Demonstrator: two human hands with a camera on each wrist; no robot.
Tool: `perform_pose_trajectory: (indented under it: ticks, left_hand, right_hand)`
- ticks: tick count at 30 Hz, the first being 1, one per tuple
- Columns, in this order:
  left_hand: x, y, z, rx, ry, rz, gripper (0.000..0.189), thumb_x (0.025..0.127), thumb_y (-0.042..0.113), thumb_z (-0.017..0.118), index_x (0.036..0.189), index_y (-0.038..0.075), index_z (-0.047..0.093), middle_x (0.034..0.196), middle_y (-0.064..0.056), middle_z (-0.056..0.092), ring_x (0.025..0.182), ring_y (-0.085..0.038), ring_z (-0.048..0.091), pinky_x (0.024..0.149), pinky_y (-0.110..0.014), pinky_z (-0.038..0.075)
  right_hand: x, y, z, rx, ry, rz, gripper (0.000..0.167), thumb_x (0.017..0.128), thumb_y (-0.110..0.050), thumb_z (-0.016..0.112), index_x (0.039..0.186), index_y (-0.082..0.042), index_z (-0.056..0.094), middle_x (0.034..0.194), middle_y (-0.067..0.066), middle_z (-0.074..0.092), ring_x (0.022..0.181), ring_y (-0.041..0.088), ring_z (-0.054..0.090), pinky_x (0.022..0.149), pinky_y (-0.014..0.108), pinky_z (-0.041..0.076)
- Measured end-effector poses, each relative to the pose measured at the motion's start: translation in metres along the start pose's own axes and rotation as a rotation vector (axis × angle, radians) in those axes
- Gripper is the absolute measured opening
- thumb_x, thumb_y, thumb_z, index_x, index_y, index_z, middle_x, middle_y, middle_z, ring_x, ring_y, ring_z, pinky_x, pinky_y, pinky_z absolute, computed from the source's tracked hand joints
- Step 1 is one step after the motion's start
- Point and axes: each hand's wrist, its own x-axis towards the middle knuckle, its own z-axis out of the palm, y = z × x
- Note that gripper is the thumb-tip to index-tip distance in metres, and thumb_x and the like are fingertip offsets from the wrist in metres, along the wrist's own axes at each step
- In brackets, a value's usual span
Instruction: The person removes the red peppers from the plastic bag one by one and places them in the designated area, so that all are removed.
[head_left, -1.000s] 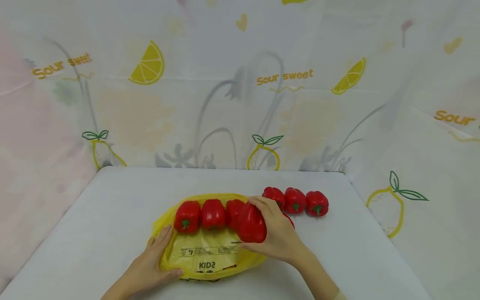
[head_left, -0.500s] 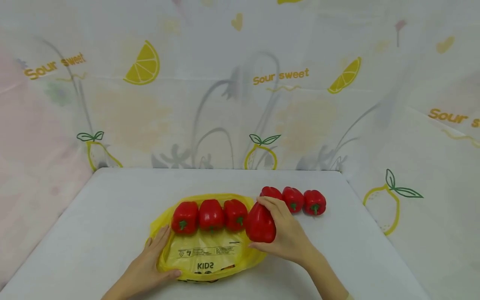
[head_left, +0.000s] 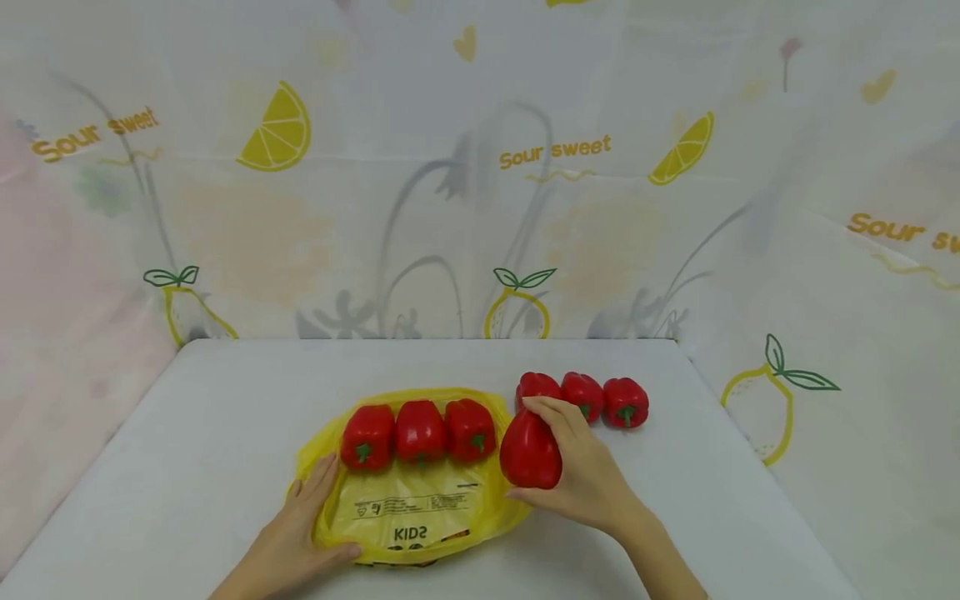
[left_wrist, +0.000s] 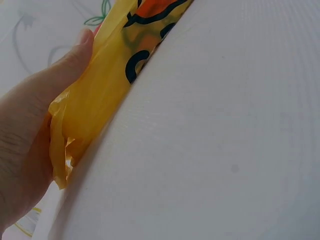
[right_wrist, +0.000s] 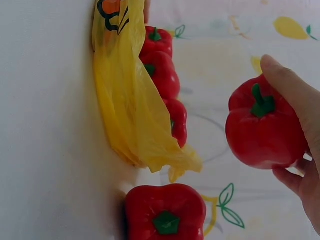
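Backdrop (head_left: 360, 208): pale cloth printed with lemons and the words "Sour sweet", standing behind a white table (head_left: 247, 408). On the table lies a yellow plastic bag (head_left: 408, 492), its rim spread, dark lettering showing on the film. Three red peppers (head_left: 420, 429) sit side by side within the rim, along the far part. Left hand (head_left: 292, 529): at the bag's left edge, fingers extended along the rim and thumb apart, resting against the plastic. Right hand (head_left: 581, 479): pinching a single red pepper (head_left: 530, 452) between thumb and fingers, held clear of the table just beside the bag's right edge. Beyond this hand, a further row of three peppers (head_left: 582, 393) stands on the table. The right wrist view records a nearby pepper (right_wrist: 165, 212) on the table; whether it belongs to that row cannot be determined.
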Motion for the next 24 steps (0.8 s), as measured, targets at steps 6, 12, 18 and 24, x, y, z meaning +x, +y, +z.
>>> perform_pose_trajectory:
  ticks: [6,12,18,24]
  left_hand:
    - [0.000,-0.001,0.001,0.032,0.033,0.011,0.114,0.069,0.058,0.078,0.154,0.007,0.021,0.156,-0.021,0.021,0.144,-0.037,0.014,0.116,-0.025,-0.002]
    - [0.000,0.001,0.000,0.034,0.040,-0.005,0.114,0.069,0.057,0.079,0.154,0.010,0.020,0.156,-0.022,0.021,0.136,-0.053,0.020,0.114,-0.056,0.014]
    - [0.000,0.003,-0.002,0.045,0.055,0.012,0.115,0.068,0.056,0.079,0.154,0.007,0.019,0.154,-0.024,0.023,0.135,-0.055,0.021,0.114,-0.055,0.015]
    - [-0.002,0.003,-0.004,0.043,0.033,-0.023,0.117,0.069,0.057,0.079,0.154,0.004,0.018,0.154,-0.027,0.021,0.132,-0.060,0.018,0.098,-0.072,0.027]
  right_hand:
    - [-0.005,0.005,-0.005,-0.004,-0.005,0.040,0.099,0.058,-0.037,0.093,0.140,-0.018,0.042,0.137,0.001,0.044,0.122,0.020,0.046,0.077,0.039,0.058]
    - [-0.010,0.015,-0.010,0.014,-0.016,0.055,0.097,0.059,-0.035,0.093,0.140,-0.019,0.042,0.137,-0.001,0.045,0.121,0.020,0.047,0.077,0.040,0.058]
    - [-0.017,0.026,-0.013,0.021,-0.040,0.071,0.095,0.059,-0.036,0.093,0.139,-0.019,0.044,0.136,-0.003,0.046,0.121,0.016,0.045,0.077,0.039,0.058]
    - [-0.021,0.034,-0.016,0.052,-0.053,0.106,0.096,0.058,-0.033,0.094,0.138,-0.018,0.044,0.135,-0.005,0.045,0.122,0.015,0.044,0.077,0.038,0.058]
